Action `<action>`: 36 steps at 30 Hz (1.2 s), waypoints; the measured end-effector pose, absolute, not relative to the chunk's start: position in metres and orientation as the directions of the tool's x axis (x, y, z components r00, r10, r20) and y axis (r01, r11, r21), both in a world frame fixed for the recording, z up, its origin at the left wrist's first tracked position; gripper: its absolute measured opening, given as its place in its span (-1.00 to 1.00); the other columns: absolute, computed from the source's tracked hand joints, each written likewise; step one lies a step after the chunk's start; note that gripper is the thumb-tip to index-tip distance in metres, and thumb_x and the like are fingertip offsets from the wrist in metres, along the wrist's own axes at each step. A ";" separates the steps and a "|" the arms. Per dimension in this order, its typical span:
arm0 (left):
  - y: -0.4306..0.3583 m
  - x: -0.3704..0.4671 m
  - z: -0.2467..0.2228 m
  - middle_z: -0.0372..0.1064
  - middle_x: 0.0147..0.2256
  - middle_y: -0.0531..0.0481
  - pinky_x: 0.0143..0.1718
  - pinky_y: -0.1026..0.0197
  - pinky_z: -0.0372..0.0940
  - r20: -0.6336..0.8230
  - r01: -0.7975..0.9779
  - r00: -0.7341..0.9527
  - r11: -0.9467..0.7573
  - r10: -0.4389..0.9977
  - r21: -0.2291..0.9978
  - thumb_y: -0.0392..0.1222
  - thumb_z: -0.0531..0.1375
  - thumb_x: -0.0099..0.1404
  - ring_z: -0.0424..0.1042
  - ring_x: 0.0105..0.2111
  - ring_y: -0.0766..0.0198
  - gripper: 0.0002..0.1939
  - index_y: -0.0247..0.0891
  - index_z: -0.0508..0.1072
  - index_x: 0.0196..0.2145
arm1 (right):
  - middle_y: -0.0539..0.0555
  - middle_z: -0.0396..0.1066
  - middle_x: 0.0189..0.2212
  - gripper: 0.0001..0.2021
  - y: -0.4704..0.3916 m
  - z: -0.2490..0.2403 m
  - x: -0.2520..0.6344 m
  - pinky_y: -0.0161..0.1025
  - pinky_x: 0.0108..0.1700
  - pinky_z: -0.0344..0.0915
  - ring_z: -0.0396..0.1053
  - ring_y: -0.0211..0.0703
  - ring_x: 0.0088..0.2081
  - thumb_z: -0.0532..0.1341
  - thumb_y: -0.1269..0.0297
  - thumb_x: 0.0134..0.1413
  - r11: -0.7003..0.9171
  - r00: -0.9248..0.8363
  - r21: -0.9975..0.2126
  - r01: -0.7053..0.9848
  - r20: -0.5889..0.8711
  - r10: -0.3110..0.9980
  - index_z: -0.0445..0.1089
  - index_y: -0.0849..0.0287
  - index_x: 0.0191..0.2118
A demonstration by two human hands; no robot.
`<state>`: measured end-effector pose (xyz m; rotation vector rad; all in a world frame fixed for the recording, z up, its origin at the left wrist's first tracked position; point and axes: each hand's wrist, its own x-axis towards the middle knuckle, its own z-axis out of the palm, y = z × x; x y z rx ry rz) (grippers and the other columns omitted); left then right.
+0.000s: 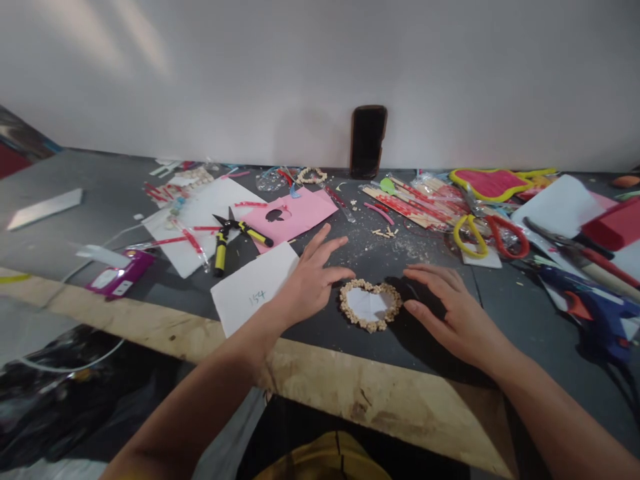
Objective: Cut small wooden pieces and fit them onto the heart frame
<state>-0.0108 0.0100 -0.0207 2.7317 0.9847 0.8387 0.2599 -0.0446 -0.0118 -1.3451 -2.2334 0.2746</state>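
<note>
A heart-shaped ring of small tan pieces (395, 294) lies flat on the dark tabletop (320, 337), with a white heart-shaped sheet (369, 305) inside it. Just left of the ring is my left hand (313, 283), its fingers apart and holding nothing; one fingertip is close to the ring's upper left edge. On the other side, my right hand (450, 307) is open and empty, thumb and fingers spread near the ring's right edge. White paper with green handwriting (250, 290) lies beside my left wrist.
Black-yellow pliers (221, 250) and pink paper (305, 212) lie at left. A phone (367, 141) leans on the wall. To the right are scissors (471, 237), patterned sticks (415, 208), a blue glue gun (590, 313) and red-handled pliers (600, 260). Purple packaging (123, 273) is far left.
</note>
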 end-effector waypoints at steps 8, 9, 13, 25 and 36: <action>0.008 -0.008 -0.022 -0.05 0.22 -0.07 0.22 -0.23 -0.04 0.389 0.562 0.674 -0.778 0.627 0.280 -0.64 -0.04 0.09 -0.30 0.31 -0.06 -0.42 -0.15 0.48 -0.08 | 0.17 0.28 -0.01 -0.68 -0.046 -0.012 0.259 -0.02 0.05 0.24 0.21 -0.04 0.05 0.08 0.20 0.19 0.480 -0.370 -0.421 0.770 0.318 0.873 0.21 0.09 0.05; 0.008 -0.007 -0.022 -0.05 0.22 -0.08 0.22 -0.23 -0.05 0.373 0.565 0.681 -0.776 0.630 0.280 -0.64 -0.03 0.10 -0.30 0.31 -0.06 -0.42 -0.15 0.47 -0.08 | 0.17 0.28 -0.01 -0.68 -0.045 -0.012 0.258 -0.02 0.05 0.24 0.22 -0.04 0.05 0.08 0.19 0.19 0.478 -0.371 -0.421 0.771 0.313 0.874 0.22 0.09 0.05; 0.007 -0.006 -0.023 -0.07 0.23 -0.09 0.22 -0.23 -0.07 0.333 0.568 0.698 -0.773 0.634 0.283 -0.63 -0.02 0.09 -0.31 0.31 -0.08 -0.40 -0.13 0.46 -0.06 | 0.17 0.28 -0.01 -0.68 -0.045 -0.011 0.258 -0.02 0.05 0.25 0.22 -0.04 0.05 0.08 0.19 0.19 0.469 -0.372 -0.427 0.773 0.294 0.881 0.21 0.09 0.05; 0.006 -0.003 -0.026 -0.09 0.25 -0.07 0.23 -0.21 -0.09 0.327 0.547 0.713 -0.783 0.621 0.295 -0.62 -0.01 0.11 -0.30 0.30 -0.07 -0.41 -0.11 0.45 -0.03 | 0.17 0.32 -0.03 -0.73 -0.043 -0.017 0.254 0.01 0.06 0.25 0.23 -0.05 0.05 0.02 0.28 0.22 0.459 -0.355 -0.458 0.761 0.298 0.886 0.27 0.09 0.01; 0.002 0.000 -0.026 -0.14 0.27 -0.05 0.20 -0.26 -0.10 0.336 0.560 0.726 -0.800 0.599 0.215 -0.56 0.05 0.17 -0.29 0.30 -0.11 -0.46 -0.03 0.42 -0.02 | 0.16 0.32 -0.03 -0.73 -0.041 -0.015 0.247 0.04 0.04 0.24 0.25 -0.04 0.02 0.02 0.30 0.22 0.461 -0.351 -0.467 0.754 0.306 0.885 0.30 0.05 -0.01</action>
